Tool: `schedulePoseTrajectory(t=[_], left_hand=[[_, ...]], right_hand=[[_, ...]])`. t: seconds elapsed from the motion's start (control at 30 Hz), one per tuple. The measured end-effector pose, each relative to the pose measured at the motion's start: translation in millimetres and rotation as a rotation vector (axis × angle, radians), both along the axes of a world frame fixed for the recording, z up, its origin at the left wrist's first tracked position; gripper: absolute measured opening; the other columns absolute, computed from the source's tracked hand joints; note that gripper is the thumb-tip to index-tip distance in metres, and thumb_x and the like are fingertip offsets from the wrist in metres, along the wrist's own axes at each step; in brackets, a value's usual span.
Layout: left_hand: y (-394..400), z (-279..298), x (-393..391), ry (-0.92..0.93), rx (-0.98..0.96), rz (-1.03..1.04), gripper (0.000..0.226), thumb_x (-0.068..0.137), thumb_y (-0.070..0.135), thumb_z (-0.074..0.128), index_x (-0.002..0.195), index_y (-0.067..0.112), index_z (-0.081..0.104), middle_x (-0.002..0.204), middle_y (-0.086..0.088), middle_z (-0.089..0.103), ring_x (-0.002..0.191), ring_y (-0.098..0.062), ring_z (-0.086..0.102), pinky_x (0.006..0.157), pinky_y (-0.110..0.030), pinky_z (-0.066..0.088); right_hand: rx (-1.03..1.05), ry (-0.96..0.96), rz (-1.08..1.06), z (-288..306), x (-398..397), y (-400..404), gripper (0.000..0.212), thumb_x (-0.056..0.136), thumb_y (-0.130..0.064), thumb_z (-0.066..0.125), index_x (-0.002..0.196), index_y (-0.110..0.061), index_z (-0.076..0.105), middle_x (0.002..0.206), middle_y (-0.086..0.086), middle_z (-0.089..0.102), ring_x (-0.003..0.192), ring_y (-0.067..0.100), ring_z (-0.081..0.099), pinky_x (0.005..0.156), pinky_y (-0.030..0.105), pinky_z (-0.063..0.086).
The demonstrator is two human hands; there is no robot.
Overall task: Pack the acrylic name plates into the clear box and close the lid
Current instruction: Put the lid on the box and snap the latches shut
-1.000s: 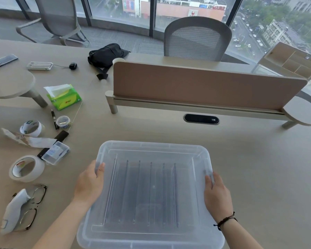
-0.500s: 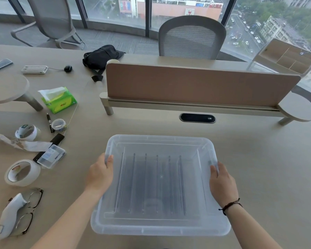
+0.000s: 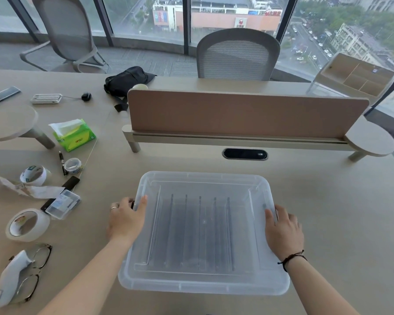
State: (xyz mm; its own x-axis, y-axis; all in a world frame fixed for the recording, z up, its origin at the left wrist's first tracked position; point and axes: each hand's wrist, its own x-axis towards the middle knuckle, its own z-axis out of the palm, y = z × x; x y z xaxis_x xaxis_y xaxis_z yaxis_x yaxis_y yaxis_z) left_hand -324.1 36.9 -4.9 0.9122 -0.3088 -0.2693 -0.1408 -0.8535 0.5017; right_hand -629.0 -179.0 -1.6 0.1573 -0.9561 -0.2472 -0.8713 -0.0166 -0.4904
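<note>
The clear box [image 3: 203, 285] sits on the desk in front of me with its translucent lid [image 3: 205, 185] lying on top. Through the lid several acrylic name plates [image 3: 199, 233] show as upright parallel sheets standing on edge. My left hand [image 3: 126, 220] presses against the box's left side, thumb over the lid's rim. My right hand [image 3: 283, 230], with a dark cord bracelet on the wrist, holds the right side the same way. Both hands grip the box at its side latches, which the fingers hide.
Left of the box lie a small clear case [image 3: 63, 203], two tape rolls [image 3: 26, 225], a pen, glasses [image 3: 35, 269], and a green tissue pack [image 3: 74, 136]. A desk divider [image 3: 246, 114] stands behind. A black bag [image 3: 127, 80] rests further back.
The box has slid away from me across the desk, with both hands staying on its sides. The view has tilted up a little.
</note>
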Motion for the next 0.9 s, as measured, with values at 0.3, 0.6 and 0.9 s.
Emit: schedulePoseTrajectory(t=[0.3, 0.6, 0.9], left_hand=[[2, 0, 1, 0.058, 0.079, 0.035, 0.082, 0.079, 0.083, 0.032, 0.111, 0.012, 0.057, 0.102, -0.009, 0.063, 0.095, -0.032, 0.057, 0.078, -0.039, 0.043], [9, 11, 1, -0.125, 0.169, -0.136, 0.054, 0.092, 0.063, 0.037, 0.1, 0.012, 0.054, 0.097, -0.01, 0.061, 0.089, -0.033, 0.058, 0.072, -0.039, 0.044], [5, 11, -1, 0.222, -0.085, -0.051, 0.035, 0.099, 0.041, 0.045, 0.088, 0.008, 0.049, 0.079, -0.008, 0.056, 0.07, -0.023, 0.053, 0.058, -0.034, 0.036]], right_hand=[[0.326, -0.268, -0.147, 4, -9, -3, 0.066, 0.087, -0.062, 0.052, 0.139, -0.022, 0.043, 0.124, -0.004, 0.059, 0.112, 0.024, 0.057, 0.084, 0.038, 0.046], [0.201, -0.093, -0.031, 15, -8, -11, 0.036, 0.089, -0.049, 0.057, 0.085, -0.013, 0.054, 0.082, 0.005, 0.064, 0.075, 0.023, 0.059, 0.064, 0.036, 0.046], [0.213, -0.123, -0.051, 12, 4, -1, 0.033, 0.099, -0.039, 0.043, 0.099, -0.007, 0.044, 0.082, 0.011, 0.061, 0.077, 0.036, 0.059, 0.067, 0.042, 0.047]])
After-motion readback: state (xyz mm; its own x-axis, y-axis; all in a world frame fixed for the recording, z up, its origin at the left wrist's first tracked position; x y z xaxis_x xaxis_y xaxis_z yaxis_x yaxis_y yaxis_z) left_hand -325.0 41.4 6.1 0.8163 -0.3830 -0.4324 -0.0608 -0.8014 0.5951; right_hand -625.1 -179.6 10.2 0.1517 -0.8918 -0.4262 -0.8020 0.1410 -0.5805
